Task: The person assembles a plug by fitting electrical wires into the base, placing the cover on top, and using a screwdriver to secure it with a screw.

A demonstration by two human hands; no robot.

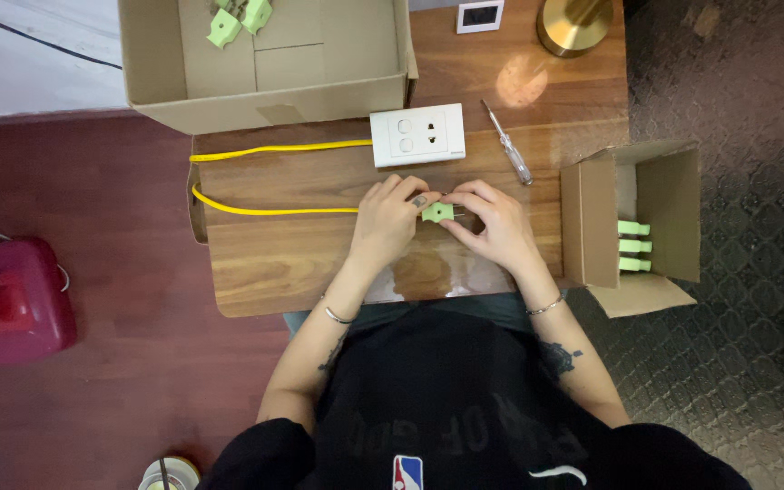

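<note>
Green plastic plug (437, 212), at centre frame on the wooden board (265, 263), is pinched from both sides by left hand (387, 218) and right hand (492, 222), fingers closed on it; judged light, rigid, best gripped by its flat sides, yellow cable (265, 210) trailing limply

Black short-sleeved shirt, a thin bangle on each wrist — tattoos on both forearms.

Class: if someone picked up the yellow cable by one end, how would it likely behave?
Probably floppy: the yellow cable already lies in a loose loop on the wooden board. Likely light and trailing, since it looks thin beside the left hand.
</note>
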